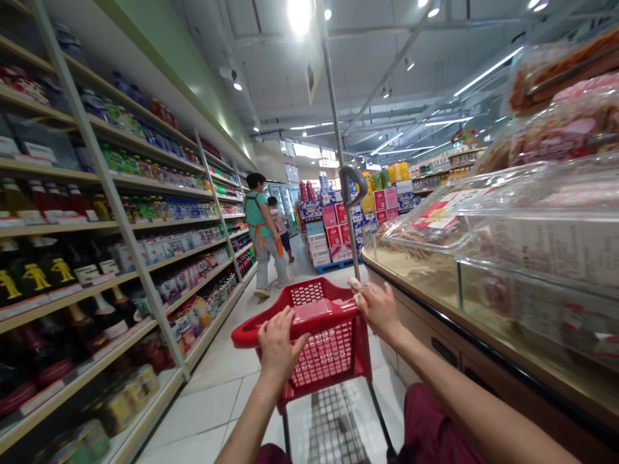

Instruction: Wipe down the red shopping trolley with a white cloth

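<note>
A red plastic shopping cart (322,361) stands in front of me, with a mesh basket and a red handle (246,336). My left hand (280,341) lies over the left part of that handle, fingers curled across it and thumb along the near side. At the handle's right end, my right hand (380,309) is closed with a small pale item (354,283) at its fingertips; its kind is unclear. Whether the right palm also grips the handle is hidden. Some tiled floor shows through the mesh.
Shelves of bottles (159,225) line the left side. A counter (416,283) with clear-packed food (532,212) runs along the right. Ahead are stacked cartons (333,232), a metal pole (333,96) with a curved grip, a person in an apron (261,219) and a smaller person (280,225).
</note>
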A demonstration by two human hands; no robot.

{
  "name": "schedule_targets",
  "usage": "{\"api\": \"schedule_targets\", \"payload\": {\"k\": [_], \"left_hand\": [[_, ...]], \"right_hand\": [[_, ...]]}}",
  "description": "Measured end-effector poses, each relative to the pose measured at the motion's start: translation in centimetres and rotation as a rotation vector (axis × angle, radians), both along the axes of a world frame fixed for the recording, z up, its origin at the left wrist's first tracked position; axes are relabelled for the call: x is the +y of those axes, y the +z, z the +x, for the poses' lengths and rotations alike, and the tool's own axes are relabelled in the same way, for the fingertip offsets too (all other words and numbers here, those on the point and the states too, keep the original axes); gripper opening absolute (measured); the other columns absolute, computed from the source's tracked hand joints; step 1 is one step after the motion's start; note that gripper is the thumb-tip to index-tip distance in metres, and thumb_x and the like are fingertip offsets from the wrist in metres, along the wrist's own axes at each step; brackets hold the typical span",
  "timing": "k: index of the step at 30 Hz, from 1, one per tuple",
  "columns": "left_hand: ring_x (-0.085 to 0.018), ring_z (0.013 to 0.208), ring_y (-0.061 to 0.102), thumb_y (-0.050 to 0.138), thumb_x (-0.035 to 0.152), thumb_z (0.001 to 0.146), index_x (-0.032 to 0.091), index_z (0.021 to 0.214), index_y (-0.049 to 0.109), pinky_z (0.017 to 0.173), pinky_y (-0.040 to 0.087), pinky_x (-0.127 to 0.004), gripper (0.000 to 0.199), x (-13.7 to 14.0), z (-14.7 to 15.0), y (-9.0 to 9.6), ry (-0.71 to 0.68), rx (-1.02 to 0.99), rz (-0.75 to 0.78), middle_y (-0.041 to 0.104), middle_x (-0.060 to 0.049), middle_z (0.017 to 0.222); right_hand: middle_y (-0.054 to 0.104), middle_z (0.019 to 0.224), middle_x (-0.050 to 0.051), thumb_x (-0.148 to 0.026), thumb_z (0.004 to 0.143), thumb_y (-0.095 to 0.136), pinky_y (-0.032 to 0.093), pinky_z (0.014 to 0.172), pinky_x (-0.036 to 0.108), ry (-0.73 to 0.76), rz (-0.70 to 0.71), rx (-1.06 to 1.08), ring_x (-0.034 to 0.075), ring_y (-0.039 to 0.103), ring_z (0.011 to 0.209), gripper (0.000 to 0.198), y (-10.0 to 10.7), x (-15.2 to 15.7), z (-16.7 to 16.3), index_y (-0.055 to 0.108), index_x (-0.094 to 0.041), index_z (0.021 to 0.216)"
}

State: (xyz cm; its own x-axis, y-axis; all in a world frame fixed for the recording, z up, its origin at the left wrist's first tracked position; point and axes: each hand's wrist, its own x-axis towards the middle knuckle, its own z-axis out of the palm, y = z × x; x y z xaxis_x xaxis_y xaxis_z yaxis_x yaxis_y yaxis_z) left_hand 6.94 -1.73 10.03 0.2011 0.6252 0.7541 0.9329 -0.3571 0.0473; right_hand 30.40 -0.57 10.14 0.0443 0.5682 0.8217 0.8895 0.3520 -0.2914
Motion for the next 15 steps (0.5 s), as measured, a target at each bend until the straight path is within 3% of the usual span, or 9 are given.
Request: {"api": "schedule_targets", "payload": {"k": [3,5,8,11,15], "left_hand": [[-0.024,0.108,0.048,0.055,0.036,0.071,0.019,0.111,0.049,0.091,0.028,-0.044,0.044,0.2,0.1,-0.1,0.005,0.006,0.018,0.054,-0.010,0.119],[-0.024,0.108,0.048,0.055,0.036,0.072,0.020,0.111,0.049,0.091,0.028,-0.044,0.043,0.3,0.0,-0.1,0.006,0.012,0.016,0.054,-0.010,0.119],[-0.024,0.109,0.047,0.055,0.036,0.072,0.019,0.111,0.048,0.092,0.028,-0.044,0.043,0.3,0.0,-0.1,0.002,0.013,0.007,0.053,-0.010,0.120],[-0.024,0.109,0.047,0.055,0.037,0.072,0.020,0.112,0.048,0.093,0.027,-0.044,0.044,0.3,0.2,-0.1,-0.001,0.000,0.012,0.053,-0.010,0.119],[-0.024,0.108,0.047,0.056,0.036,0.072,0.020,0.112,0.048,0.092,0.027,-0.045,0.044,0.2,0.3,0.0,-0.002,-0.006,0.006,0.053,-0.010,0.120]], "right_hand": [[0.060,0.105,0.006,-0.021,0.082,0.040,0.023,0.097,0.041,0.134,0.081,-0.075,0.019,0.048,0.104,0.021,-0.1,-0.7,-2.6,0.060,-0.021,0.090],[0.060,0.106,0.005,-0.023,0.083,0.040,0.020,0.099,0.041,0.213,0.064,-0.136,0.018,0.048,0.104,0.022,0.3,-0.7,-3.1,0.059,-0.023,0.095],[0.063,0.093,0.004,-0.023,0.083,0.039,0.018,0.097,0.049,0.089,-0.112,-0.081,0.018,0.055,0.091,0.024,1.4,0.2,-0.9,0.060,-0.024,0.095],[0.065,0.085,0.005,-0.022,0.082,0.035,0.025,0.091,0.049,-0.050,-0.247,0.008,0.019,0.056,0.083,0.027,2.2,0.6,0.5,0.061,-0.022,0.090],[0.062,0.100,0.005,-0.023,0.080,0.041,0.027,0.093,0.038,0.152,-0.111,-0.110,0.018,0.052,0.096,0.023,1.7,-0.4,-1.4,0.060,-0.022,0.092]]}}
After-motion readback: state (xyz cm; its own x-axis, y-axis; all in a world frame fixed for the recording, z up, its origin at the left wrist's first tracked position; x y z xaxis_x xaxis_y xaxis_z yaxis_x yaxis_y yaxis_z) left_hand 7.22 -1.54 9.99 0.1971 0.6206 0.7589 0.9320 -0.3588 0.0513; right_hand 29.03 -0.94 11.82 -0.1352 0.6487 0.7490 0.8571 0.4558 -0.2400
